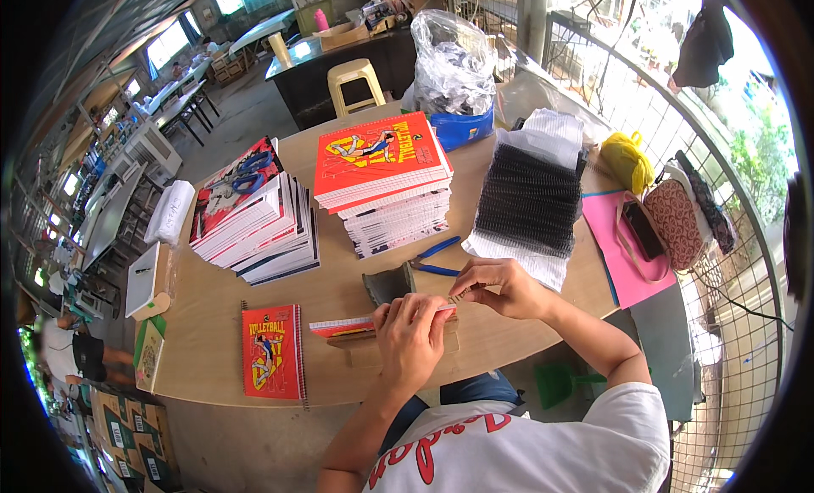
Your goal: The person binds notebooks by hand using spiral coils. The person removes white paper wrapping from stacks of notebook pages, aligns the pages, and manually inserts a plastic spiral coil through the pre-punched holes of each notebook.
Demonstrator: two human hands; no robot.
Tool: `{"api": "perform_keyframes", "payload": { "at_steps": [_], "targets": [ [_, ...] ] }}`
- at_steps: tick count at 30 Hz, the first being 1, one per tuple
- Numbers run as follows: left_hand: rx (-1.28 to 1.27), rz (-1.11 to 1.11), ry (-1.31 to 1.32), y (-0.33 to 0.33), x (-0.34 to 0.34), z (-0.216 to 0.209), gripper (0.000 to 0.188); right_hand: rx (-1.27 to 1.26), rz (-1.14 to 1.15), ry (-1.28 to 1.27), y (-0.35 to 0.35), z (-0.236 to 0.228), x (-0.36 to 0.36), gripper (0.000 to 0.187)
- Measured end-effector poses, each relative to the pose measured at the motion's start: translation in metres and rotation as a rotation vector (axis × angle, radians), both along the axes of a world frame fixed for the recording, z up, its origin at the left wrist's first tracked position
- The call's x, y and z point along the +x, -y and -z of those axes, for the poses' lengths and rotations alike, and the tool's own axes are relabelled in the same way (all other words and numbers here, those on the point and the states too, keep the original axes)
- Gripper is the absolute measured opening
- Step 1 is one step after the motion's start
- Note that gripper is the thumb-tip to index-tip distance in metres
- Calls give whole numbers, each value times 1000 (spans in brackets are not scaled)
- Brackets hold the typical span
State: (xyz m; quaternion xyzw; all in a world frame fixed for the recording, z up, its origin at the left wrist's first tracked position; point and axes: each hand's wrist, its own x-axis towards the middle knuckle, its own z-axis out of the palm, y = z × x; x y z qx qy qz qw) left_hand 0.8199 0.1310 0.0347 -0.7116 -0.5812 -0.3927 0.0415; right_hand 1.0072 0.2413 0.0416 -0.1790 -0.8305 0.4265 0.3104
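My left hand [411,336] is closed over a red-covered notebook [341,327], which stands on its edge against a brown cardboard stand [363,354] at the table's near side. At the notebook's right end, the fingers of my right hand [500,286] pinch what looks like a thin binding wire [458,297], mostly hidden by the fingertips. Just beyond my hands lie blue-handled pliers [437,257] and a dark grey curved piece [390,283]. To the left, a red spiral-bound notebook [273,352] rests flat, cover up.
A tall stack of red-covered books [383,158] stands at the back middle. Scissors [242,172] lie on another book stack [263,230]. Black wire coils [527,198] are piled on white paper at the right, near a pink folder [623,277], phone [642,228] and patterned pouch [674,217].
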Motion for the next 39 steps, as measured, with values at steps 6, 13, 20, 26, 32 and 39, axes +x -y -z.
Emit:
{"api": "perform_keyframes", "payload": {
  "at_steps": [6, 13, 20, 26, 32, 39],
  "targets": [
    [11, 11, 5, 2, -1, 2, 10, -68, -98, 47, -3, -9, 6, 24],
    [159, 8, -61, 23, 0, 26, 17, -114, -190, 25, 8, -15, 7, 23],
    [203, 29, -20, 24, -1, 29, 19, -56, -284, 102, 8, -18, 9, 25],
    [59, 42, 44, 14, -2, 13, 16, -9, -165, 127, 14, -13, 7, 20],
    [34, 49, 60, 10, -8, 6, 17, 202, 56, 141, 28, -9, 6, 21],
    [40, 51, 31, 12, -9, 13, 15, 411, 125, 234, 40, -14, -5, 24]
  ]
}}
